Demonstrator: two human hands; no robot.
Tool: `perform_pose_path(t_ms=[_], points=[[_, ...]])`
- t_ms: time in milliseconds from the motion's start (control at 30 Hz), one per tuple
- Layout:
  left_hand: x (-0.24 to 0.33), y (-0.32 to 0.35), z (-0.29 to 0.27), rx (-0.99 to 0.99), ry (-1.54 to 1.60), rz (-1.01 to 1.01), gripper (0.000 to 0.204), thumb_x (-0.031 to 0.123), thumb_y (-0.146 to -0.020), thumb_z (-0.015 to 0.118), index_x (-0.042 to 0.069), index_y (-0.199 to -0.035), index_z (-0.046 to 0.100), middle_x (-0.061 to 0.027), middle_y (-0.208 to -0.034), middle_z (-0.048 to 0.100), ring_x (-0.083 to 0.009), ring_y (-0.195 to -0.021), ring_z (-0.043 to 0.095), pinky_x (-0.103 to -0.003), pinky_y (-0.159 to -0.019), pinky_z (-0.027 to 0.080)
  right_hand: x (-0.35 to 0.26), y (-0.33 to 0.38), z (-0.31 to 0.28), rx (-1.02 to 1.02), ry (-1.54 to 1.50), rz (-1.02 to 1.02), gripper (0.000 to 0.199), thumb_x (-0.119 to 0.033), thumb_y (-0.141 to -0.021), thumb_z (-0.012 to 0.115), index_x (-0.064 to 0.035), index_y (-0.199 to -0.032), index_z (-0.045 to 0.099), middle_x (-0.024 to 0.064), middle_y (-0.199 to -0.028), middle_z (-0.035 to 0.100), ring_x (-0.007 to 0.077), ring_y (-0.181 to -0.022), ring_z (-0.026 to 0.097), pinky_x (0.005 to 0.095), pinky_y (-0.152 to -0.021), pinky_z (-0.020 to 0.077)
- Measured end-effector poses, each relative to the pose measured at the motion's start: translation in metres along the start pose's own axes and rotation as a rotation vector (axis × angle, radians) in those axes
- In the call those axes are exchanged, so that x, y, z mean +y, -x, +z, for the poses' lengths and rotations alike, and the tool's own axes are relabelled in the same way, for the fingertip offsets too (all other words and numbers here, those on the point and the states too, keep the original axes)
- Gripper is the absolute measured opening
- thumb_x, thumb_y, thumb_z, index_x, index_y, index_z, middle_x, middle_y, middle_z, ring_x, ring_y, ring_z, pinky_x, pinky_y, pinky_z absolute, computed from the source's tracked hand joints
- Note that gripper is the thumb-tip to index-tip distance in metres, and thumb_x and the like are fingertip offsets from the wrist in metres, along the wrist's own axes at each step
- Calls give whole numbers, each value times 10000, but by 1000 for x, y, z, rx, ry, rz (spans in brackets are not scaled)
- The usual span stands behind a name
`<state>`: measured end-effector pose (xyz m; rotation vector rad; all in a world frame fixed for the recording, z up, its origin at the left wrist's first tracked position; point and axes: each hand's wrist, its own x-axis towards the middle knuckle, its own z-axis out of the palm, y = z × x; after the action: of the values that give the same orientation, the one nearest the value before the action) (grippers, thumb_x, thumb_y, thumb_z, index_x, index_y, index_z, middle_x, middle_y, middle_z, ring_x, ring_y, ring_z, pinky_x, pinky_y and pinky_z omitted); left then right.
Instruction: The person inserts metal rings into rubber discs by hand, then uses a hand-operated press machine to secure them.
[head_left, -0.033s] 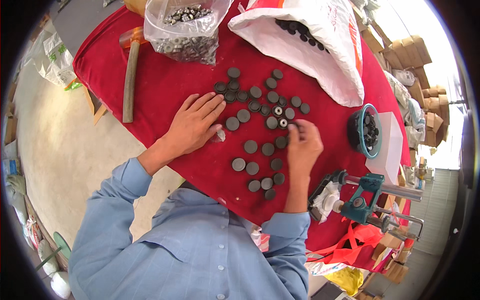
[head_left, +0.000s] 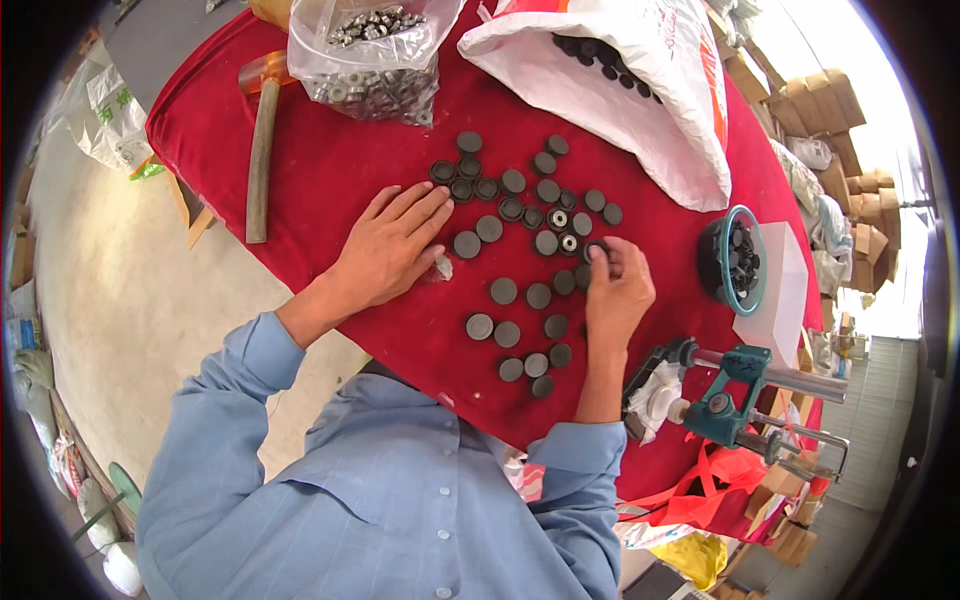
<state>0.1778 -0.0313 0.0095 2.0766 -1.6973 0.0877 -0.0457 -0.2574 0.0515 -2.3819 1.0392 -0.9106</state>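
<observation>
My left hand [head_left: 392, 240] lies flat on the red cloth with its fingers stretched out. Its fingertips are beside a group of black round caps [head_left: 461, 190], some hollow side up. My right hand [head_left: 620, 285] is closed, thumb and fingers pinching a black round cap [head_left: 595, 250] whose rim faces up. Just left of it sit two caps with shiny metal centres, one a cap with a metal insert [head_left: 569, 243]. More plain caps [head_left: 538, 296] are scattered between my hands and nearer to me. A small clear scrap [head_left: 443, 268] lies by my left thumb.
A clear bag of metal parts [head_left: 370, 85] and a wooden-handled hammer [head_left: 262, 165] lie at the far left. A white sack [head_left: 640, 130] holds more caps. To the right stand a blue-rimmed basket [head_left: 762, 262], a white box [head_left: 785, 300] and a green hand press [head_left: 735, 395].
My right hand has shifted slightly to the right, and the rim of the cap in its fingers shows more plainly. My left hand stays in place.
</observation>
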Motion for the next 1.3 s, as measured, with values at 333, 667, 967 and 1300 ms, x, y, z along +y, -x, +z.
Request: perform_pose_path(t_ms=[333,667,967,1300], points=[[1,3,3,3,-20,-3,652,170,-952,727,40,-1557,522,-130,-1623,499,-336,-1504,464,-519,-1251,359,4,5,23,10,157,-206,195,-23,-886,783,-68,-1074,756,80,-1042,743,321,-873,712,421,-780,600],[0,4,3,13,8,-22,675,158,-950,736,65,-1577,504,-119,-1638,487,-334,-1512,454,-520,-1243,359,12,12,31,-13,200,-325,191,-37,-894,769,-61,-1083,751,72,-1107,752,308,-1028,694,456,-911,548],[-1,4,4,-2,43,-25,679,158,-959,729,72,-1588,491,-114,-1650,474,-335,-1519,447,-521,-1239,364,16,14,29,-62,284,-332,234,-74,-913,753,-69,-1146,774,49,-1150,761,274,-1081,681,439,-935,501],[-2,3,4,19,24,-20,673,161,-958,730,66,-1581,497,-122,-1646,477,-346,-1517,447,-528,-1241,359,7,32,20,-119,499,-434,423,-30,-868,685,-54,-1286,745,49,-1336,712,262,-1151,638,432,-1003,454]])
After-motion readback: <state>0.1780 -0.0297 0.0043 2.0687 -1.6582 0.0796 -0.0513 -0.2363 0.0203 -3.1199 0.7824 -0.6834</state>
